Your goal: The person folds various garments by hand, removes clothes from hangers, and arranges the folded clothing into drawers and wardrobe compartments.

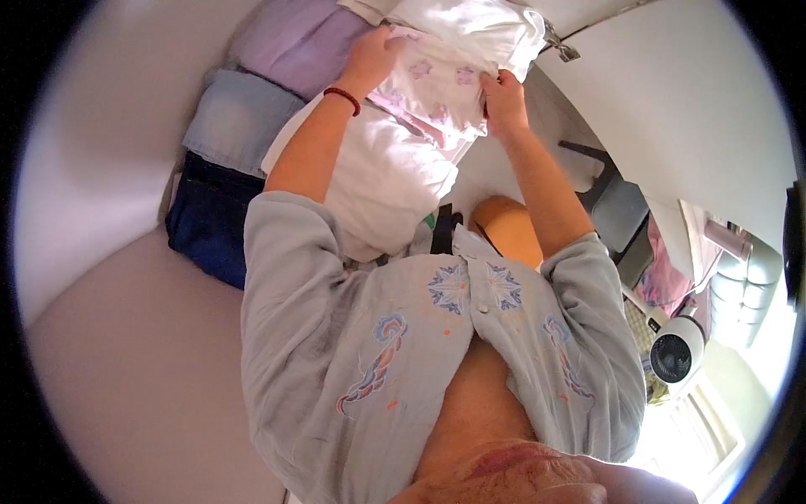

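Both my hands grip a white garment (432, 80) printed with pink flowers, which lies among other folded clothes. My left hand (372, 60), with a dark red bracelet at the wrist, is closed over its upper left edge; some of the fingers are hidden. On the opposite side my right hand (505, 105) pinches the garment's right edge. Just nearer to me rests a bulky white cloth (369, 176), below my left forearm. Another white folded cloth (474, 29) lies beyond the flowered one. Left of my left hand is a lavender folded cloth (294, 42).
Folded light-blue denim (239, 118) and dark blue jeans (210, 214) lie along the left wall. A white door (697, 109) with a metal hinge (564, 46) stands at the right. Beyond my right arm are an orange-brown rounded object (508, 228), a grey chair (617, 210) and a fan (676, 353).
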